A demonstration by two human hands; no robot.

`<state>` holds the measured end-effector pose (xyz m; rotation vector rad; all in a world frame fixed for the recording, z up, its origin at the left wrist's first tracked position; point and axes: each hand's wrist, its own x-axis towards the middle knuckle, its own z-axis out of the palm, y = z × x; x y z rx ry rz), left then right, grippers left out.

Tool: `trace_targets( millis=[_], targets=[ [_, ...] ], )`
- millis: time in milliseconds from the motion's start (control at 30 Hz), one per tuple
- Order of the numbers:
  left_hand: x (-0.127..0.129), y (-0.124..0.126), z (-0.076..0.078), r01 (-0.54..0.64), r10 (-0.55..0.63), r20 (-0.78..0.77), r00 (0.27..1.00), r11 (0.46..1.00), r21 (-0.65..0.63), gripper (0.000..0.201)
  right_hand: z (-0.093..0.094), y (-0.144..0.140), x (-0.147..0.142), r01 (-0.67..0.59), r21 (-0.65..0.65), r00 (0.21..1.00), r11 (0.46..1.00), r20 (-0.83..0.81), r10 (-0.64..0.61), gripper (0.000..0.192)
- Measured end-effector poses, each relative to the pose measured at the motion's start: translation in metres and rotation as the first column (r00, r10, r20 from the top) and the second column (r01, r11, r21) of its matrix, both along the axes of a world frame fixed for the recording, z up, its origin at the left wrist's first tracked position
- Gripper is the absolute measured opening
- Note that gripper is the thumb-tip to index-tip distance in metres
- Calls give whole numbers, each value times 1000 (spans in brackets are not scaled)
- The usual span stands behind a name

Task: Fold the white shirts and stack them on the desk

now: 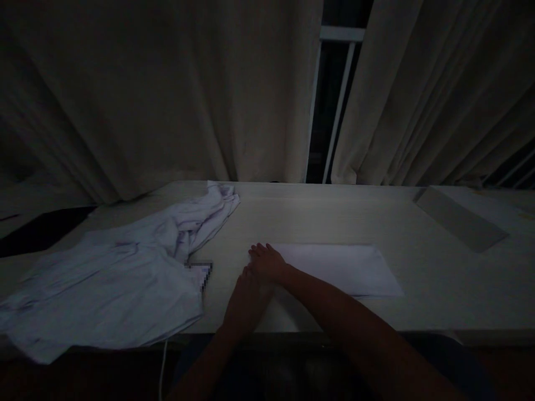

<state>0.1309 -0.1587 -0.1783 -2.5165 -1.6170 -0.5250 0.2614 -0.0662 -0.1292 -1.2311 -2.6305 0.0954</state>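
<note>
A white, flat, rectangular sheet (334, 267) lies on the desk in front of me; in the dim light I cannot tell whether it is paper or cloth. My right hand (267, 262) reaches across to its left end, palm down, fingers stretched out flat. Close against it and partly under it is my left hand (249, 295), its fingers mostly hidden. Left of both hands spreads a crumpled white garment (125, 284), with one sleeve-like part trailing toward the back.
The pale desk (334, 217) backs onto beige curtains (251, 89), parted at a dark window (330, 111). A black flat item (42, 231) lies far left, and a grey flat sheet (460, 217) back right. A white cable (163, 367) hangs off the front edge.
</note>
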Motion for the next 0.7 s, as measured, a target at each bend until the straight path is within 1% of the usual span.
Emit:
trace_targets(
  millis=[100,200,300,467,700],
  targets=[
    [1,1,2,-4,4,75,997,1000,4,79,-12,10,-12,24,-56,1000,998,-4,-24,55],
    [2,1,0,-20,21,96,995,1000,-16,80,-21,9,-11,40,-64,997,997,-58,-44,59],
    [2,1,-4,-34,37,102,994,999,-31,83,-26,6,-9,45,-62,995,997,-86,-50,61],
    [2,-2,-7,-74,77,93,993,997,-31,83,-28,5,-10,75,-74,991,994,-104,-83,62],
    [-3,-24,-11,-110,111,14,994,992,-60,85,-28,0,-8,82,-24,988,996,-126,-85,57]
  ],
)
